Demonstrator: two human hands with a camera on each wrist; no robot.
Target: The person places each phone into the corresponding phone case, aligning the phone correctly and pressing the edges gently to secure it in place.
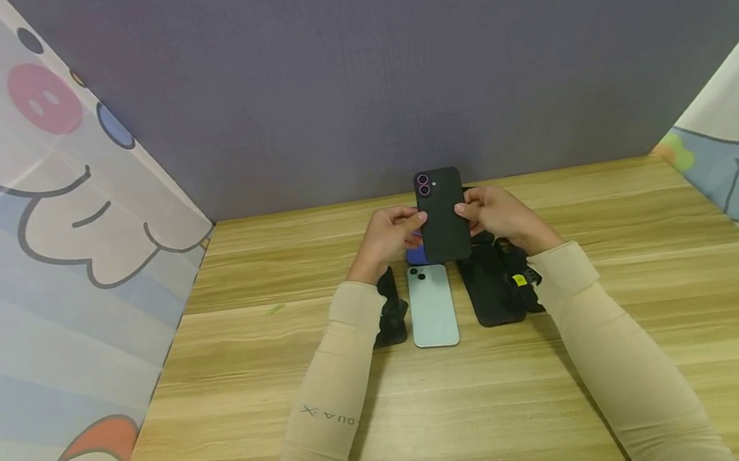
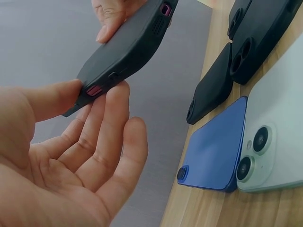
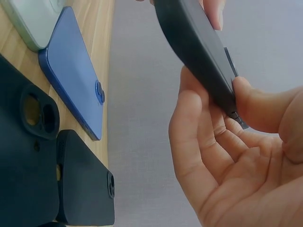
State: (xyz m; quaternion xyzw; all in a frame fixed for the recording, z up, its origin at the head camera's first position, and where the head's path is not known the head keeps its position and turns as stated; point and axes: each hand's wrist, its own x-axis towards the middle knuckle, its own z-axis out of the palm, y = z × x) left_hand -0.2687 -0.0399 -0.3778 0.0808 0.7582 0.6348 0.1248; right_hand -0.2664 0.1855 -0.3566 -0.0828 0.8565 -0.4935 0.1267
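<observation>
A phone in a black case [image 1: 444, 226] is held up above the table, its back towards the head camera and two purple-ringed lenses at the top. My left hand [image 1: 389, 234] pinches one long edge between thumb and fingers. On the opposite edge, my right hand [image 1: 503, 212] grips it likewise. Pink-purple shows through the cased phone's [image 2: 128, 52] side and end cutouts in the left wrist view. Below it lie a blue phone [image 2: 213, 149], partly hidden in the head view, and a pale mint phone [image 1: 432, 308] with its back up.
Several black cases [image 1: 491, 289] lie to the right, partly under my right wrist; one black item there bears a yellow patch [image 1: 520, 279]. Another black object [image 1: 391, 319] is partly covered by my left forearm. A grey wall [image 1: 352, 80] rises behind the wooden table [image 1: 278, 393].
</observation>
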